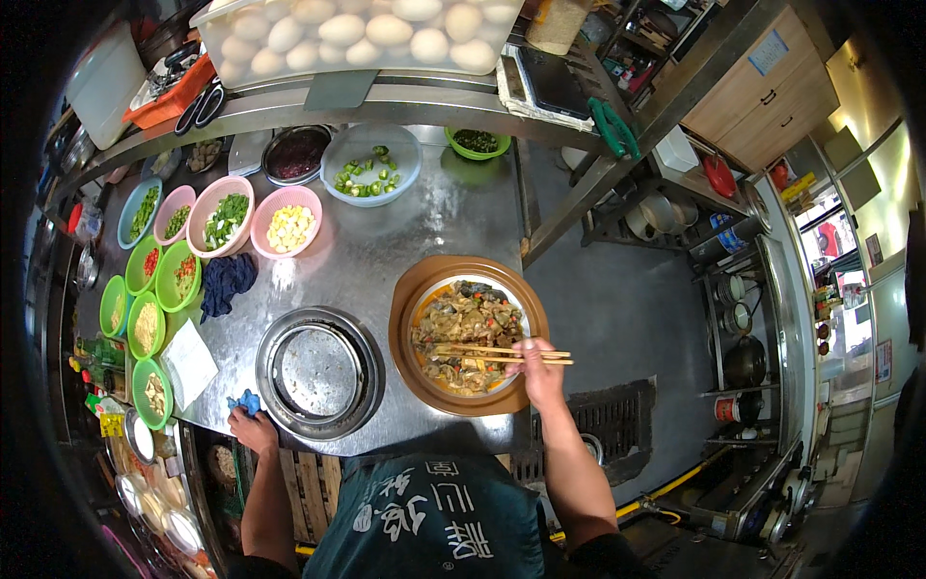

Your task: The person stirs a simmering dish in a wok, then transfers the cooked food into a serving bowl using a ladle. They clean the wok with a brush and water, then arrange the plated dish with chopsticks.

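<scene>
My right hand [540, 373] grips a pair of wooden chopsticks [499, 353], their tips down in a saucy dish of braised pieces with red pepper bits [470, 318]. That food fills a round vessel with a pale inner rim, set in a wide brown outer bowl [405, 318] near the steel table's right side. At the table's front edge, my left hand [253, 432] holds a crumpled blue cloth [246, 402]. Between my hands sit stacked round metal pans [318, 373], the top one holding only a few specks. A dark blue cloth [228, 282] lies crumpled farther back.
Colored plastic baskets of chopped ingredients, such as the garlic basket [289, 223], crowd the table's left side near a white paper sheet [189, 364]. Sliced green peppers lie in a clear bowl [371, 165]. Above runs a steel shelf [434, 98] bearing an egg bin [354, 36].
</scene>
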The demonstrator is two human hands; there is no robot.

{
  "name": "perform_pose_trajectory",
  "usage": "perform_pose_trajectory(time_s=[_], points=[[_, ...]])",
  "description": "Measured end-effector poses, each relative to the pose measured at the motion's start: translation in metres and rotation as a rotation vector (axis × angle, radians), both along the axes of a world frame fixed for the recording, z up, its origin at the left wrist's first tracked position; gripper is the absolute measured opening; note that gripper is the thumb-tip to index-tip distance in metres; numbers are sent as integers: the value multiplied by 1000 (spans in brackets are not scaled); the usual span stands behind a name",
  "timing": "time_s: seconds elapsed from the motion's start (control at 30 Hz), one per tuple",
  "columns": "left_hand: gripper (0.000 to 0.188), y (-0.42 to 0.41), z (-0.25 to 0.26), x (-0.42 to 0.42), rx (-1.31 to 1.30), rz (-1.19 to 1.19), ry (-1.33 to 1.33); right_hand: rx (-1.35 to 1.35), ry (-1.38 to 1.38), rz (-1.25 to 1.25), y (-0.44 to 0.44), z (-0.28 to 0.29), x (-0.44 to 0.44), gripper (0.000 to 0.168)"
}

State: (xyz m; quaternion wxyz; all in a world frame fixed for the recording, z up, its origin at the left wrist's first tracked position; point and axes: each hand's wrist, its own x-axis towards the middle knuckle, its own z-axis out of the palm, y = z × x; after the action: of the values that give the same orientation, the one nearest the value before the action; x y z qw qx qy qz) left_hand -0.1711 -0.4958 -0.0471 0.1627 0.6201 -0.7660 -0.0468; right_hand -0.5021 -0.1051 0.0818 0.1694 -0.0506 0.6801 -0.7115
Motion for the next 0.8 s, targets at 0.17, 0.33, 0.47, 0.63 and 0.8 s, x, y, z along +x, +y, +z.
perform_pose_trajectory(time_s=[0.17, 0.33, 0.47, 0.63, 0.8], points=[[31, 1, -1, 0, -22, -4, 9, 107, 97, 53, -8, -8, 1, 36], [29, -1, -2, 1, -44, -25, 13, 12, 76, 87, -1, -2, 8, 35], [29, 1, -4, 0, -58, -14, 19, 105, 48, 177, 10, 7, 21, 32], [30, 0, -5, 1, -65, 2, 13, 110, 34, 153, 21, -6, 32, 33], [31, 0, -4, 0, -49, -8, 17, -24, -86, 62, 35, -31, 31, 33]])
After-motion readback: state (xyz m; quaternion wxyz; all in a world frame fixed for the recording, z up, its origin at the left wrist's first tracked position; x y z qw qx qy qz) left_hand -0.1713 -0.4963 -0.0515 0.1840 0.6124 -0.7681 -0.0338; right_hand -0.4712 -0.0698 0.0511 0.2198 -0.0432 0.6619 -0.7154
